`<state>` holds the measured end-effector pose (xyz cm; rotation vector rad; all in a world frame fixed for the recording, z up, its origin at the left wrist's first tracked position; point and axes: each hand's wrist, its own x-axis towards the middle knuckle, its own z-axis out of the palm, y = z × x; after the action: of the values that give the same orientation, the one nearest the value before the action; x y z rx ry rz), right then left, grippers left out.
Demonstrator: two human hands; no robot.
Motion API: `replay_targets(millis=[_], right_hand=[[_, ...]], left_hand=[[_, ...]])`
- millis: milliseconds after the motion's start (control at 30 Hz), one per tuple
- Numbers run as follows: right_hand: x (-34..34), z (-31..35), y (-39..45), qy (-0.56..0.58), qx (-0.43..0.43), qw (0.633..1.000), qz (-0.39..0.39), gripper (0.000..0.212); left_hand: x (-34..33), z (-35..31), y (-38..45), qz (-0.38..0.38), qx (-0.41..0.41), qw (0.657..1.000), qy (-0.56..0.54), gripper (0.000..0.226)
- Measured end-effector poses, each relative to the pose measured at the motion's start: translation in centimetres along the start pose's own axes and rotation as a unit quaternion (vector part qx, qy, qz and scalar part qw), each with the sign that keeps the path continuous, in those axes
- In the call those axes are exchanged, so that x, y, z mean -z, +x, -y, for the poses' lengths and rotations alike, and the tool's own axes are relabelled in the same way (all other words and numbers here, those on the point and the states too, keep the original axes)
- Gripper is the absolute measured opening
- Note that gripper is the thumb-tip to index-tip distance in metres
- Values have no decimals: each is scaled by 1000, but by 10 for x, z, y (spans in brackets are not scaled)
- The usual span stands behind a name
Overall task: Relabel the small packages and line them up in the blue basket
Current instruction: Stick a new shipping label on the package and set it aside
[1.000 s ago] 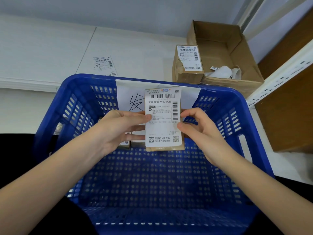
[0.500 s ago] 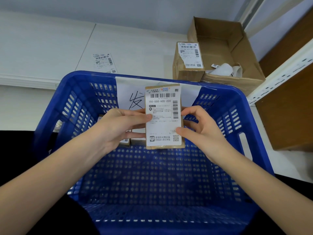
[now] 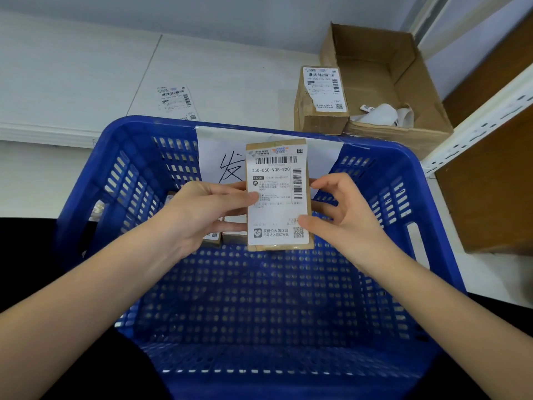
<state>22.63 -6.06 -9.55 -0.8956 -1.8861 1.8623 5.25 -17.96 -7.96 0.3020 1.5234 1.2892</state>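
- Brown cardboard showed round the white label (image 3: 275, 197) on the package (image 3: 279, 246), which was held upright over the far half of the basket (image 3: 86, 180).
- Left hand (image 3: 199, 215) gripped its left edge, thumb pressed on the label; right hand (image 3: 343, 209) pinched the right edge between thumb and fingertips.
- Judged step: label on, being smoothed, placing not yet done.
- Next move probably called for lowering it beside the two packages (image 3: 227, 236) standing at the far wall, just left of it, label facing near.
- Room: open floor lay to the right and near; the far wall with its paper sign (image 3: 227, 166) stood close behind.
- Outside, far right, another labelled package (image 3: 321, 102) leaned against an open box (image 3: 383, 82); a loose label (image 3: 176, 101) lay far left.
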Motion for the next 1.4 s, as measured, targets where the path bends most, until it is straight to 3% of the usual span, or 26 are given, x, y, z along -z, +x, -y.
replay_targets(millis=[100,267,400,500,867,967,1133,1233,1300,1400], right_hand=[[0,2,0,-23,14,999,17,61],[5,8,1,-129,3,989,77,111],[14,12,4,-173,-17,979,102,130],[19,14,6,-171,-19,978,114,123],[22,13,13,-125,-20,991,48,22],[22,15,11,-135,-16,990,23,11],[16,13,9,-178,20,984,-23,14],[14,11,10,-154,11,988,-10,8],[16,11,12,-129,-13,991,20,27],[18,13,11,-147,-19,986,74,82]], left_hand=[[-1,0,0,-9,-5,1000,3,9],[0,1,0,-15,-13,999,35,7],[-2,2,-2,-1,-11,998,57,11],[-3,3,-2,4,-13,997,75,9],[-7,6,-5,18,-30,994,107,9],[-7,7,-6,25,-35,993,108,10],[-9,9,-8,28,-37,994,104,7],[-9,9,-8,14,-33,995,93,7],[-8,7,-7,6,-27,997,79,6],[-5,3,-6,-7,-34,997,73,5]])
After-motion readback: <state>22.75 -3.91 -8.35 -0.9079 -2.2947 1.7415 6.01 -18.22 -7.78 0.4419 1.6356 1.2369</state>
